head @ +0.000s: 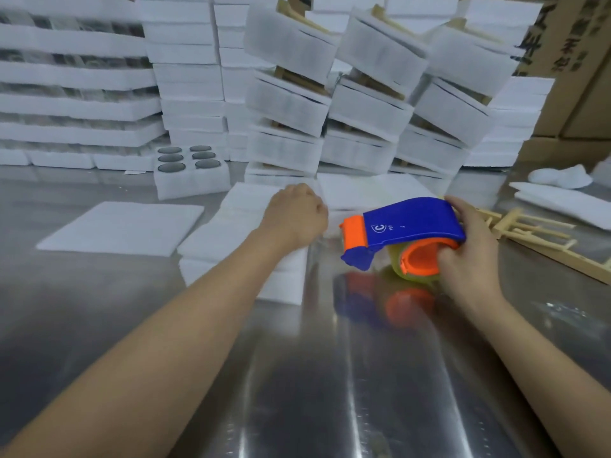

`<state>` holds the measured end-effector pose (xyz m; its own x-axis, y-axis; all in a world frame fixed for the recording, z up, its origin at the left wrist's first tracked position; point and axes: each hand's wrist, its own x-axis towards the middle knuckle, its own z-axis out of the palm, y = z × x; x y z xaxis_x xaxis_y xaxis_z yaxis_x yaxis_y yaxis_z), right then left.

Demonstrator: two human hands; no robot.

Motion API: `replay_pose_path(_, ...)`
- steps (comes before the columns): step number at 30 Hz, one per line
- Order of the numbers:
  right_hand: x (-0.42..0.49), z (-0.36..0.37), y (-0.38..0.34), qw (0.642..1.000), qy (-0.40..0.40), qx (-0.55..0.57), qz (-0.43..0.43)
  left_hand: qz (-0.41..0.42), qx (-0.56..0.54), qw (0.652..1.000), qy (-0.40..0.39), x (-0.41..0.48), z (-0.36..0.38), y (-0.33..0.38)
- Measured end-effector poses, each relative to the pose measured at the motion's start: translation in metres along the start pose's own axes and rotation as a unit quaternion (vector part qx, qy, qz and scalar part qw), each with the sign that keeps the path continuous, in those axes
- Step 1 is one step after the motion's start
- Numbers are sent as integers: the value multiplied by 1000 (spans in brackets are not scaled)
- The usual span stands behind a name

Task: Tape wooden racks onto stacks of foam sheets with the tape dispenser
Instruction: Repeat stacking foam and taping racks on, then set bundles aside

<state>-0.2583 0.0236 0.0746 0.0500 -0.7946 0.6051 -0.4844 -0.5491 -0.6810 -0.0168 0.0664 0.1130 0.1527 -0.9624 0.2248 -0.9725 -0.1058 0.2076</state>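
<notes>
My right hand [469, 252] grips a blue and orange tape dispenser [406, 231] with a clear tape roll, held just above the steel table [330, 375]. My left hand [296, 214] reaches forward with curled fingers over the far edge of a stack of white foam sheets [238, 233]; what its fingertips hold is hidden. Loose wooden racks [542, 233] lie on the table to the right of the dispenser. Behind stand leaning stacks of foam bundles with racks taped to them [370, 104].
A single foam sheet [125, 226] lies flat at the left. A foam block with round holes [190, 170] stands behind it. Tall foam piles [76, 87] fill the back left, cardboard boxes [575, 77] the back right. More foam sheets [568, 203] rest at the far right.
</notes>
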Motion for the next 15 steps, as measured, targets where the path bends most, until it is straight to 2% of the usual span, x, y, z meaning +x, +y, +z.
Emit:
replay_pose_path(6,3,-2,-9,997,-46,-59,-35,-5,-44,999,-32,9,3,-10)
replay_pose_path(15,-1,14,-45,980,-59,-170,-89,5,-55,998,-23,8,2,-10)
